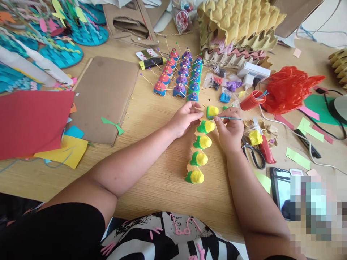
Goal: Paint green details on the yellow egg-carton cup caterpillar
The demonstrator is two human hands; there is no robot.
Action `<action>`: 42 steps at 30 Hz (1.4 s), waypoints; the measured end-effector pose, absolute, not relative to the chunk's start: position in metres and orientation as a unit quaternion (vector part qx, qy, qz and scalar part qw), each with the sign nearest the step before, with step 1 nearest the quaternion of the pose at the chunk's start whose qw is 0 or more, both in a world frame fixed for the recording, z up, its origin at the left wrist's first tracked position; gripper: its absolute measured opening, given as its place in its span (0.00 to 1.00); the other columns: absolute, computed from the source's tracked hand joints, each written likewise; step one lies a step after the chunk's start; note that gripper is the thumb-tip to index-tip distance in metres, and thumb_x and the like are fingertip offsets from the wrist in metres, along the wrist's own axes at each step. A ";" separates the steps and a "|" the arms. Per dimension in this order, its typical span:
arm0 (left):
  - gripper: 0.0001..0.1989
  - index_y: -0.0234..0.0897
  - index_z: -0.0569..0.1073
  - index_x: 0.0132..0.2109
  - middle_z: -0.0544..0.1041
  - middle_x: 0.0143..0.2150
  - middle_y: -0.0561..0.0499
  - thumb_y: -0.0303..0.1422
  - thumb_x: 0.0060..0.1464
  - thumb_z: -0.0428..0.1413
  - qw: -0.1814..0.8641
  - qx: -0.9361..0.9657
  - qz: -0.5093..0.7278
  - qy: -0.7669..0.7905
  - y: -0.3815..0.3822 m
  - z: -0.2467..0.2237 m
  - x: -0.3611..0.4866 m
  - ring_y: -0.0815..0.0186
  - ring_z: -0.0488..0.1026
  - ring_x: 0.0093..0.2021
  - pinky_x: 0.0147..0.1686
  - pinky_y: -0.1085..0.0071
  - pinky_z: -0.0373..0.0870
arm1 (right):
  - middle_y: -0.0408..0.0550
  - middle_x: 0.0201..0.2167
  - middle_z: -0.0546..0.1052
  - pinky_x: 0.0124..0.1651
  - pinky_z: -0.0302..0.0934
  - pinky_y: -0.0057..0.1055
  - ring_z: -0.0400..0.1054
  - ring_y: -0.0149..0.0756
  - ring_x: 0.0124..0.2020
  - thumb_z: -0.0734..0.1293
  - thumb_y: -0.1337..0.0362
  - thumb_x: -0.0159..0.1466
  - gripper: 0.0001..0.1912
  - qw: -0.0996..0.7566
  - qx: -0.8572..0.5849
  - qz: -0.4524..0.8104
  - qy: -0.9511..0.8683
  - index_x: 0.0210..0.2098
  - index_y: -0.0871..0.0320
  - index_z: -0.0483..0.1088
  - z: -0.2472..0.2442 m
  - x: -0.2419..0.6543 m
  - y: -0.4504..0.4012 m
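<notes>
A strip of egg-carton cones [200, 159], coated in yellow and green clay, runs down the table between my arms. My left hand [187, 120] is beside the far end of the strip, its fingers curved and apart, with nothing seen in them. In my right hand [230, 126] a thin blue stick [229, 118] is pinched, its tip by the farthest yellow cone [213, 111]. Beyond the hands stand three rows of finished cones: red ones [164, 77], purple ones [182, 78] and blue-green ones [194, 86], with pins stuck in them.
Brown cardboard [104, 97] and red paper [35, 122] lie left. Egg trays [238, 21] stand at the back. On the right are a red cup [251, 101], a red plastic bag [290, 88], scissors [255, 153], a white cable and a phone [283, 195].
</notes>
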State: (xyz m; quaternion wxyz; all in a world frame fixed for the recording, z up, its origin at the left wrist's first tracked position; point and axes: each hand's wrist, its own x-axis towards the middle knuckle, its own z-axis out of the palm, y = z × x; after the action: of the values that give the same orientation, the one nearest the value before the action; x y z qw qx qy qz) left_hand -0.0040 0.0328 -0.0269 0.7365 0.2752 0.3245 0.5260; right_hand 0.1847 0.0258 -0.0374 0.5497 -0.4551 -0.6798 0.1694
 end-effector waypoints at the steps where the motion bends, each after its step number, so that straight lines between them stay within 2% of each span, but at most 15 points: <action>1: 0.13 0.39 0.70 0.42 0.76 0.29 0.59 0.20 0.56 0.63 0.736 0.277 0.525 0.326 0.033 -0.027 -0.004 0.72 0.74 0.28 0.31 0.75 0.71 | 0.45 0.37 0.73 0.38 0.64 0.36 0.69 0.37 0.41 0.76 0.48 0.66 0.13 0.549 -0.457 0.162 -0.681 0.36 0.50 0.79 -0.038 0.185 0.026; 5: 0.14 0.39 0.71 0.42 0.75 0.30 0.59 0.21 0.54 0.66 0.736 0.279 0.520 0.333 0.033 -0.029 -0.004 0.72 0.73 0.29 0.32 0.75 0.71 | 0.46 0.37 0.73 0.38 0.65 0.38 0.70 0.39 0.41 0.75 0.46 0.65 0.16 0.543 -0.465 0.147 -0.683 0.35 0.51 0.79 -0.037 0.184 0.026; 10: 0.13 0.39 0.71 0.41 0.75 0.30 0.58 0.21 0.55 0.65 0.734 0.290 0.521 0.325 0.034 -0.030 -0.005 0.72 0.74 0.30 0.32 0.75 0.71 | 0.45 0.37 0.72 0.37 0.64 0.37 0.69 0.37 0.39 0.76 0.48 0.66 0.13 0.550 -0.453 0.139 -0.688 0.35 0.50 0.79 -0.036 0.184 0.025; 18: 0.13 0.39 0.70 0.42 0.75 0.29 0.59 0.21 0.55 0.64 0.732 0.279 0.524 0.335 0.035 -0.030 -0.004 0.72 0.74 0.30 0.33 0.75 0.70 | 0.45 0.36 0.71 0.40 0.62 0.36 0.65 0.36 0.39 0.76 0.45 0.65 0.17 0.586 -0.450 0.199 -0.644 0.35 0.51 0.78 -0.034 0.181 0.024; 24: 0.13 0.38 0.71 0.42 0.75 0.29 0.59 0.20 0.55 0.64 0.732 0.279 0.529 0.327 0.036 -0.032 -0.004 0.72 0.74 0.29 0.32 0.74 0.71 | 0.46 0.36 0.72 0.38 0.61 0.35 0.67 0.38 0.42 0.76 0.50 0.65 0.13 0.548 -0.458 0.185 -0.675 0.35 0.52 0.80 -0.032 0.182 0.022; 30: 0.13 0.38 0.69 0.41 0.75 0.28 0.60 0.18 0.56 0.62 0.732 0.284 0.526 0.328 0.035 -0.030 -0.005 0.74 0.73 0.28 0.30 0.76 0.71 | 0.45 0.36 0.72 0.38 0.63 0.35 0.68 0.38 0.42 0.75 0.46 0.67 0.15 0.543 -0.449 0.136 -0.697 0.36 0.51 0.80 -0.036 0.183 0.025; 42: 0.13 0.38 0.69 0.41 0.75 0.28 0.61 0.18 0.56 0.61 0.736 0.281 0.521 0.329 0.035 -0.029 -0.005 0.74 0.73 0.27 0.30 0.75 0.71 | 0.46 0.35 0.73 0.40 0.64 0.37 0.69 0.40 0.43 0.74 0.47 0.67 0.15 0.534 -0.461 0.110 -0.701 0.36 0.53 0.80 -0.034 0.183 0.024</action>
State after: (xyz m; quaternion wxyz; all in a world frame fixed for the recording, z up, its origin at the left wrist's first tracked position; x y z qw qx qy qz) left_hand -0.0045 0.0355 -0.0285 0.7355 0.2810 0.3290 0.5214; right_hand 0.1829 0.0236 -0.0341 0.5337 -0.4608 -0.7006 0.1098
